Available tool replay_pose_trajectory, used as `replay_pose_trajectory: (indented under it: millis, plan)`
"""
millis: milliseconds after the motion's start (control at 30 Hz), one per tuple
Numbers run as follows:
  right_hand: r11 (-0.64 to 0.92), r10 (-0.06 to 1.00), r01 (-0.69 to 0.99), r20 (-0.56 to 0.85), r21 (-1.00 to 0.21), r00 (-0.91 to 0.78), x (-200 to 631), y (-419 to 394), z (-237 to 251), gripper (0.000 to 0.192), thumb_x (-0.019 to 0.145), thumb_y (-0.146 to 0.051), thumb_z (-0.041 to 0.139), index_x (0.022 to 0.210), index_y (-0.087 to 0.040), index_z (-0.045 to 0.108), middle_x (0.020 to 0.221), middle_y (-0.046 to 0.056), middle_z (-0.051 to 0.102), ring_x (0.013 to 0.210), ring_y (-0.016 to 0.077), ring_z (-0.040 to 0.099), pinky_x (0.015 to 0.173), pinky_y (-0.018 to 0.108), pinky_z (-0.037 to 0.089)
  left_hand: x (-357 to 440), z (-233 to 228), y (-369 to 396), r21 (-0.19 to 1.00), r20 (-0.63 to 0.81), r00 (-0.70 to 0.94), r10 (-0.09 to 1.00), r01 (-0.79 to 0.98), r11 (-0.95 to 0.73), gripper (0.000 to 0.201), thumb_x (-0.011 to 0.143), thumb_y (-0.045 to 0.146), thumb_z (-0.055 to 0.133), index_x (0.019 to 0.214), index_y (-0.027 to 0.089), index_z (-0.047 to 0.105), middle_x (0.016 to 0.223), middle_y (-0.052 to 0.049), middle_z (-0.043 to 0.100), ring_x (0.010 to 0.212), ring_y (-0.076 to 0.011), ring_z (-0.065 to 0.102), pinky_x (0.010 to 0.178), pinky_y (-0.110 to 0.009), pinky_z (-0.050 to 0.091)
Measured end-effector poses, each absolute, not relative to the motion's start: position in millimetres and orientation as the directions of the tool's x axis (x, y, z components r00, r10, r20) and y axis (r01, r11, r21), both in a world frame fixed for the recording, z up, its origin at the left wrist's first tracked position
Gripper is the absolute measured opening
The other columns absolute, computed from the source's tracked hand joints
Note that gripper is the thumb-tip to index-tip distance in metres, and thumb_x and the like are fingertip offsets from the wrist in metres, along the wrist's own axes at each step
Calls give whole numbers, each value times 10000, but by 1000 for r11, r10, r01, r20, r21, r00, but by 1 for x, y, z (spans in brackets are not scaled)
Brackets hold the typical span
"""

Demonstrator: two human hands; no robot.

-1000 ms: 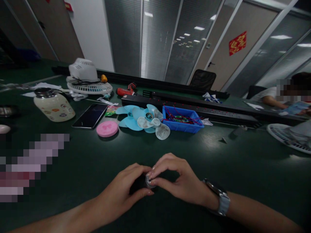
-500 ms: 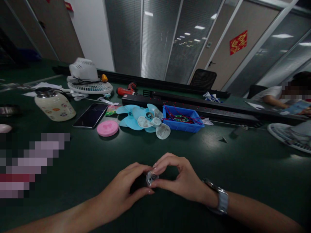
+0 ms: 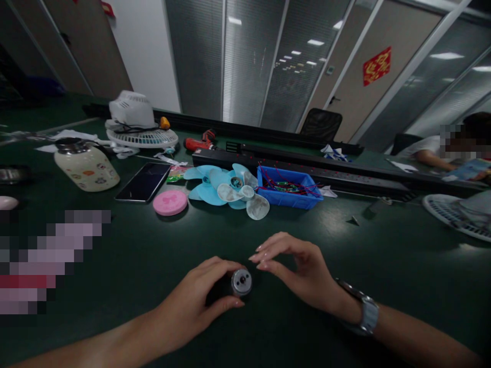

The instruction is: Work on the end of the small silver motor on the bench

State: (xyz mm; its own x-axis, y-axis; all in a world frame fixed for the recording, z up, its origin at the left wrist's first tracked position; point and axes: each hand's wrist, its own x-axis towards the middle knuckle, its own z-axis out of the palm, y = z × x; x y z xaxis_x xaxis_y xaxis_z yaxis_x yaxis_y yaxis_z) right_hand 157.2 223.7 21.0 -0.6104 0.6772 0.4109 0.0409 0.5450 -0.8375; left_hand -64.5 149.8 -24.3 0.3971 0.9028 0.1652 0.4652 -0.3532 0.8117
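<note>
Can't read the gold lettering on that red poster (image 3: 377, 66) behind and right of the blue bin (image 3: 289, 199). Right hand (image 3: 307, 268) hovers this side of the bin, fingers bent, slightly parted, nothing in it. Left hand (image 3: 194, 294) is curled round a small metal cylinder (image 3: 242, 282), this side of the bin, slightly left.

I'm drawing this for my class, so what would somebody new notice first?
Probably the bright blue bin of wires across the green table, with pale blue fan blades just left of it. Nearer, the left hand curves around a small round metal part, while the right hand hovers close by, not touching it.
</note>
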Motion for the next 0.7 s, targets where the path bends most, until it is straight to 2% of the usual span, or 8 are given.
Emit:
replay_pose_trajectory:
  millis: [100, 200, 367, 567, 633, 700]
  plan:
    - [459, 741, 189, 257, -868, -620, 174, 230, 8, 137, 784, -219, 763, 911, -223, 711, 912, 10, 741, 913, 159, 676, 825, 319, 536, -65, -23, 150, 809, 127, 392, 911, 490, -323, 346, 887, 303, 642, 1214, 305, 527, 1104, -3, 628, 996, -181, 599, 857, -314, 494]
    - [450, 715, 285, 150, -846, -683, 185, 230, -8, 133, 776, -263, 771, 895, -232, 719, 914, 5, 732, 904, 162, 667, 819, 323, 525, -64, -23, 150, 805, 118, 389, 913, 501, -317, 348, 883, 306, 647, 1211, 309, 530, 1108, 2, 629, 1002, -181, 601, 868, -316, 493]
    - [532, 673, 341, 143, -775, -726, 188, 227, -17, 140, 759, -285, 786, 884, -264, 725, 923, -6, 725, 974, 179, 631, 872, 350, 482, -63, -24, 150, 797, 115, 385, 916, 515, -317, 351, 883, 313, 644, 1213, 304, 527, 1110, -1, 632, 1009, -185, 602, 874, -322, 497]
    - [623, 656, 406, 164, -669, -737, 194, 230, -14, 311, 750, -352, 786, 1049, -314, 708, 1202, 21, 656, 1184, 232, 528, 999, 442, 414, -65, -25, 150, 789, 101, 389, 916, 529, -312, 358, 888, 313, 635, 1227, 302, 521, 1135, -15, 627, 1030, -195, 600, 889, -339, 501]
    - [656, 651, 430, 177, -620, -738, 196, 231, -15, 262, 764, -379, 769, 1019, -339, 727, 1301, 17, 599, 1243, 259, 478, 1019, 488, 383, -65, -25, 150, 787, 105, 393, 914, 529, -318, 354, 893, 312, 626, 1232, 296, 522, 1141, -24, 629, 1032, -201, 601, 891, -349, 503]
    - [676, 639, 427, 188, -601, -746, 196, 232, -16, 193, 771, -389, 759, 960, -351, 748, 1319, 10, 589, 1262, 277, 458, 1009, 515, 380, -65, -25, 150, 785, 117, 395, 911, 525, -328, 354, 895, 316, 622, 1235, 290, 525, 1144, -33, 631, 1032, -207, 602, 892, -359, 505]
